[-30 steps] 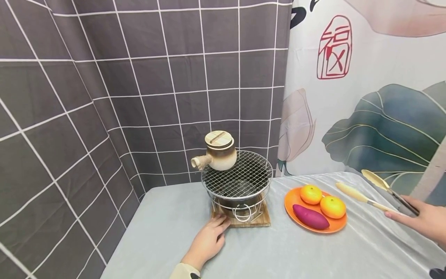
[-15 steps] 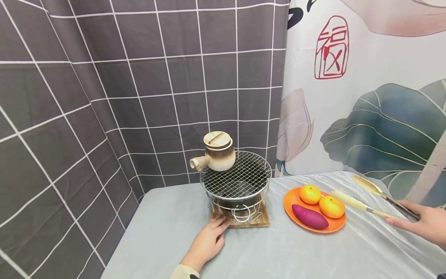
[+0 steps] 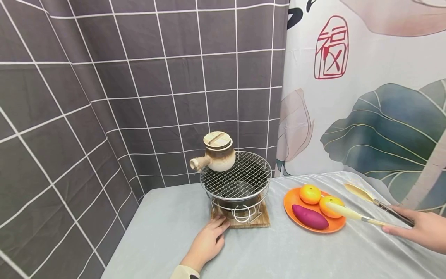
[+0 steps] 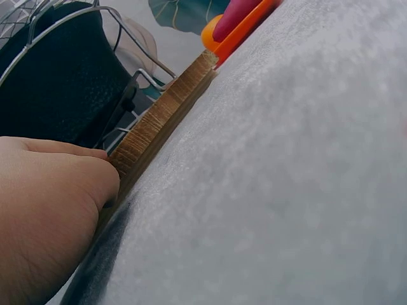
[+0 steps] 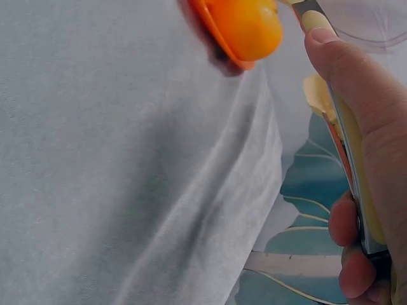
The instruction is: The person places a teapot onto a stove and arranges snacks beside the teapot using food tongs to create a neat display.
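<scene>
My right hand (image 3: pixel 423 228) grips a pair of tongs (image 3: pixel 348 212) with pale tips, spread apart. In the head view, the lower tip overlaps the nearer mandarin (image 3: pixel 329 208); the upper tip hangs behind it. Another mandarin (image 3: pixel 310 194) and a purple sweet potato (image 3: pixel 310 217) lie on the orange plate (image 3: pixel 288 205). My left hand (image 3: pixel 205 242) rests its fingers on the front left corner of a wooden board (image 3: pixel 263 220). In the left wrist view, this hand (image 4: pixel 54 210) lies against the board's edge (image 4: pixel 166 109), under the dark stove (image 4: pixel 70 76).
A round wire grill (image 3: pixel 249 174) tops the stove on the board, with a ring handle (image 3: pixel 242 214) in front. On its back left stands a side-handled clay pot (image 3: pixel 222 159) with a wooden lid (image 3: pixel 216 140). Grey cloth (image 3: pixel 167 221) covers the table; curtains (image 3: pixel 156 77) hang behind.
My right hand has brought the tongs left and down, so the lower tip now overlaps the nearer mandarin. The left hand stays on the board.
</scene>
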`<state>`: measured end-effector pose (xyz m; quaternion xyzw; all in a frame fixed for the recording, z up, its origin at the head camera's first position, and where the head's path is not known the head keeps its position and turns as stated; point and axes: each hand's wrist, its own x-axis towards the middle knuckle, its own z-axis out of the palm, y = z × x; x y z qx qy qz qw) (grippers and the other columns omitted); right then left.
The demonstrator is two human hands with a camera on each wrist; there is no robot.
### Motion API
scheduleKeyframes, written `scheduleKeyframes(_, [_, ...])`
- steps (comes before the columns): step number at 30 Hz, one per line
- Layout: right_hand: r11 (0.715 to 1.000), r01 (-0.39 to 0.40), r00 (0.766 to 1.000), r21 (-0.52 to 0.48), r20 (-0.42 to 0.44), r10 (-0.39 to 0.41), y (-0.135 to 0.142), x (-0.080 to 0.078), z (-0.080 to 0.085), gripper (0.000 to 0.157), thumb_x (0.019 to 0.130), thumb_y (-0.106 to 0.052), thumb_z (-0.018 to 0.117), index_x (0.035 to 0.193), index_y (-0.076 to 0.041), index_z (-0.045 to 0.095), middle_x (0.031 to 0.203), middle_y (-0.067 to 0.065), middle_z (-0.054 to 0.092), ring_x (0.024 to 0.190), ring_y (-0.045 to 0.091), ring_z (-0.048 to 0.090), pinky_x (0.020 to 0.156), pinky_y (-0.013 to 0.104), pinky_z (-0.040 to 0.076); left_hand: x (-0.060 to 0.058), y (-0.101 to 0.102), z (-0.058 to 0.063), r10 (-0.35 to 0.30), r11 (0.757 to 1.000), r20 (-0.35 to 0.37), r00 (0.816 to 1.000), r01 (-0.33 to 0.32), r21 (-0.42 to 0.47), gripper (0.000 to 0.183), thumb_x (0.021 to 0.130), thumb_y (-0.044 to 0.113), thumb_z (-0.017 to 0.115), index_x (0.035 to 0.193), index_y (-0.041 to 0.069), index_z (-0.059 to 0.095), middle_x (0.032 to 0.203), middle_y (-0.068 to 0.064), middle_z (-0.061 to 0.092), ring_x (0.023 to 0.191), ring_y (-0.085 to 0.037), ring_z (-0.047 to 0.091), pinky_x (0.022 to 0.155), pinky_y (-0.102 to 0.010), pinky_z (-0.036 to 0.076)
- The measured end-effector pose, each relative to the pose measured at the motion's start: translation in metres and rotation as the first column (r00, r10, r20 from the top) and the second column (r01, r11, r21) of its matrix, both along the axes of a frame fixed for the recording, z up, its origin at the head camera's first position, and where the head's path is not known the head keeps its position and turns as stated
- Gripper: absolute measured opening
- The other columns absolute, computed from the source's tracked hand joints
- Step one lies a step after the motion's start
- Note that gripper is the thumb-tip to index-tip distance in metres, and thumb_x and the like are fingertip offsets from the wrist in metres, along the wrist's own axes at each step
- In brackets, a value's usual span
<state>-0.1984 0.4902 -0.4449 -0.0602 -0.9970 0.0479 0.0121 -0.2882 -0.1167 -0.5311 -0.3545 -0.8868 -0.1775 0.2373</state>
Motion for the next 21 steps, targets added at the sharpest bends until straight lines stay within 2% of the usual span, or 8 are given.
scheduleKeyframes(9, [0.993,-0.114,0.985,0.023,-0.124,0.116,0.002,0.006,-0.008,0.086,0.086,-0.059,0.07,0.129,0.014,0.055,0.105,0.043,0.061,0.085,0.051,0.067,0.064,0.057,0.054,0.0,0.0,0.0,-0.001,1.0,-0.002,1.0,0.001,-0.006,0.044,0.082,0.006,0.068,0.125,0.007,0.072,0.133,-0.011,0.066,0.127,-0.033,0.06,0.107,-0.046,0.049])
scheduleKeyframes(21, [0.992,-0.116,0.988,0.047,-0.098,0.12,0.0,0.006,-0.02,0.084,0.085,-0.06,0.069,0.127,0.011,0.057,0.099,0.038,0.065,0.081,0.044,0.068,0.062,0.055,0.053,0.0,0.0,0.0,-0.004,1.0,-0.009,1.0,0.004,-0.006,0.045,0.081,0.006,0.069,0.125,0.007,0.072,0.133,-0.012,0.066,0.127,-0.033,0.059,0.107,-0.046,0.049])
